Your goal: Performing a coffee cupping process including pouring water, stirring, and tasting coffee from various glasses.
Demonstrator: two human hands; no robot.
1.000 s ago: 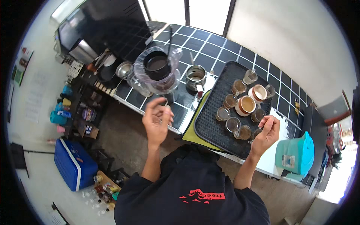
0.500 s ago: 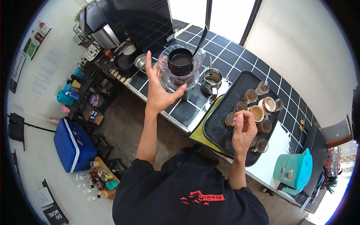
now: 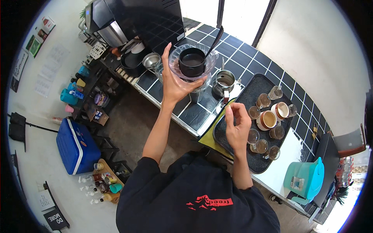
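We work at the bench [image 3: 248, 50], which is surfaced in black tiles with pale joints. The black textured tray [image 3: 258, 163] lies on its right part, overlapping the yellow-green cloth [image 3: 210, 136]. A turquoise lidded container [image 3: 303, 178] stands to the right of the tray.

The clear ridged vessel [image 3: 211, 64] is located at the left part of the bench, left of the tray. Our left hand [image 3: 175, 86] has its grip spread around this vessel, fingers on the left side and thumb on the near side. Our right hand [image 3: 238, 130] is above the tray's left edge; its grip is released, fingers half curled.

A black cup [image 3: 192, 64] sits inside the clear vessel; a black handle [image 3: 215, 42] slants out of it toward the right. The metal pitcher [image 3: 224, 82] stands between vessel and tray. A metal bowl [image 3: 151, 60] is left of the vessel. On the tray, glass mugs [image 3: 276, 133] surround two brown-and-white cups [image 3: 266, 120].
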